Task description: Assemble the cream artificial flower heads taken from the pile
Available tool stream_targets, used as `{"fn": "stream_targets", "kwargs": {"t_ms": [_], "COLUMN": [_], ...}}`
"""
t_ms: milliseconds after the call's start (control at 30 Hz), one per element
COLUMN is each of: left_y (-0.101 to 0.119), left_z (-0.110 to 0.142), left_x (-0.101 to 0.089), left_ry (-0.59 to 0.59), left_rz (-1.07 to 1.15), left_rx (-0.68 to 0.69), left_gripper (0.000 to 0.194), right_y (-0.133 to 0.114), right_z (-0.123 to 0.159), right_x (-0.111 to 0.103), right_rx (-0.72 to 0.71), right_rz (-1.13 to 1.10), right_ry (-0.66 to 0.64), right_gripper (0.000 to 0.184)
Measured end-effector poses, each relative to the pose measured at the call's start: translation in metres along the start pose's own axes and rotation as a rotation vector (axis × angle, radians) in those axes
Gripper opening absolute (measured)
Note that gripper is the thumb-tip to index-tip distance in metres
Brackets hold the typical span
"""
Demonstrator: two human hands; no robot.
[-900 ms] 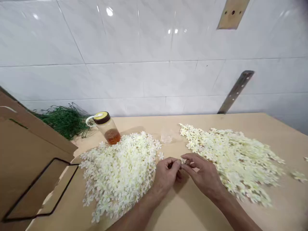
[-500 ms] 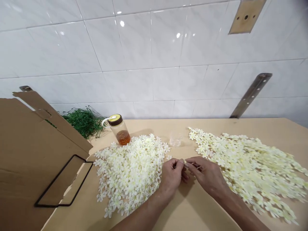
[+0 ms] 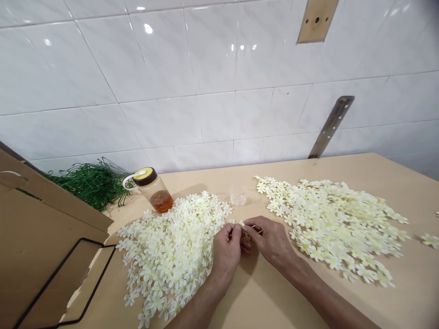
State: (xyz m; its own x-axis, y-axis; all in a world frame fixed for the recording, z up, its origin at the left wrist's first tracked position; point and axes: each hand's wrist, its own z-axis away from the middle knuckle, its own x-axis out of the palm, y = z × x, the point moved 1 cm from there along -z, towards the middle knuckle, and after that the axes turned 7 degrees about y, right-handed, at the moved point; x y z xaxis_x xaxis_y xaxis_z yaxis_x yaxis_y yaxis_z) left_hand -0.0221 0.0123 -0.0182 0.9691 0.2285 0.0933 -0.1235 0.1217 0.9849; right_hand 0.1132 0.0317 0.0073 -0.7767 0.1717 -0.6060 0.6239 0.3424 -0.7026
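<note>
My left hand and my right hand meet fingertip to fingertip above the table. Between them is a small pale yellow flower piece, mostly covered by the fingers. Both hands are closed in a pinch on it. A thin light-coloured stick shows among the right fingers. Close by my left hand lies a heaped pile of white-yellow artificial flowers. Beyond my right hand, a flatter spread of similar flowers covers the table's right part.
A bottle of amber liquid stands behind the left pile, near green wiry stems. A small clear plastic item sits between the piles. At left are a cardboard box and a black wire frame. The tiled wall bounds the table.
The view has turned to the right, so everything appears further left. Both hands keep their pinch on the small flower piece, with only slight finger movement.
</note>
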Motion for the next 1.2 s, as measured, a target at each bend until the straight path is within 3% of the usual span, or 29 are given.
{"fn": "stream_targets", "kwargs": {"t_ms": [500,1200], "left_y": [0.0,0.0], "left_z": [0.004,0.003], "left_x": [-0.003,-0.003], "left_ry": [-0.099,-0.093], "left_rz": [-0.048,-0.036], "left_rx": [0.008,0.001], "left_gripper": [0.034,0.036], "right_y": [0.009,0.003], "right_z": [0.008,0.01], "right_x": [-0.006,-0.01], "right_rx": [-0.109,-0.072], "right_rz": [-0.108,-0.003], "right_ry": [0.079,-0.001], "right_gripper": [0.014,0.027]}}
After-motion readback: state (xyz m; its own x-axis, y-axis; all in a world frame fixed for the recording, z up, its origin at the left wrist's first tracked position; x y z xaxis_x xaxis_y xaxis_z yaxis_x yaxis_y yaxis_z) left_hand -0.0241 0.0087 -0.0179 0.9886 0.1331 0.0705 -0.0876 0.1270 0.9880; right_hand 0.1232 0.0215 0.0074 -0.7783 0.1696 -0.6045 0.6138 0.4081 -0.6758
